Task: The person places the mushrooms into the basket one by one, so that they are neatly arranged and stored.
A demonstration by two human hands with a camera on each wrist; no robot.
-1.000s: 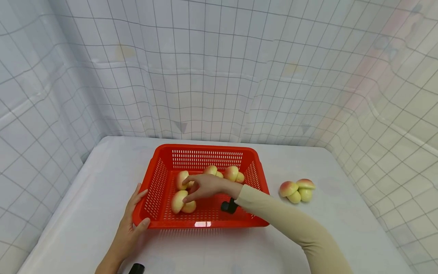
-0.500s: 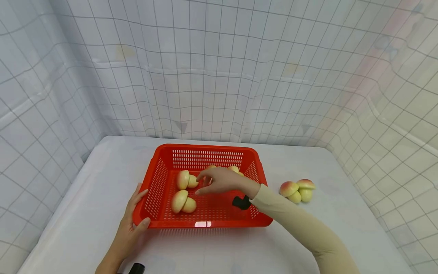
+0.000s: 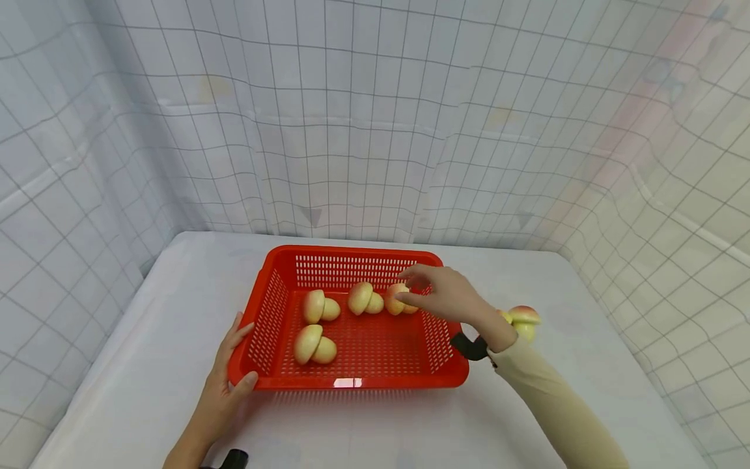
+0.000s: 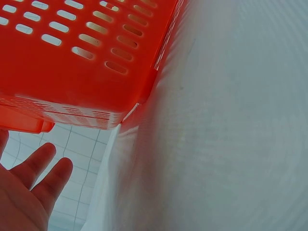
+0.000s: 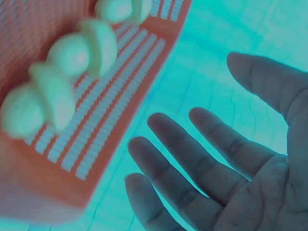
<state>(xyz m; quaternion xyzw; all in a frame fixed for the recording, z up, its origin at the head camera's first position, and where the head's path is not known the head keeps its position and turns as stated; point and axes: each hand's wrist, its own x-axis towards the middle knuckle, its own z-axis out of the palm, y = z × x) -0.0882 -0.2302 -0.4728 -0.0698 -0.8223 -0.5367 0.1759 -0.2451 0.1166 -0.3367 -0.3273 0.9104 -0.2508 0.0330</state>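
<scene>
A red plastic basket (image 3: 351,384) sits on the table with several yellow, red-tinged toy mushrooms inside. Two of these lie at its left, a front mushroom (image 3: 315,345) and one behind (image 3: 321,307). Along the back wall are another mushroom (image 3: 364,299) and a right-hand mushroom (image 3: 392,299), partly covered by my right hand (image 3: 446,294). That hand hovers over the basket's right rim, holding nothing; in the right wrist view its fingers (image 5: 168,134) are spread. My left hand (image 3: 219,384) rests against the basket's left side, fingers and thumb fairly straight at the rim.
To the right of the basket, a toy mushroom (image 3: 523,320) lies on the white table (image 3: 586,365), with another beside it mostly hidden by my right wrist. Gridded white curtains (image 3: 363,143) enclose the table at the back and sides.
My right hand has let go of the front-left mushroom area and moved rightward to the basket's right rim, uncovering the mushrooms. The left hand and basket stay put.
</scene>
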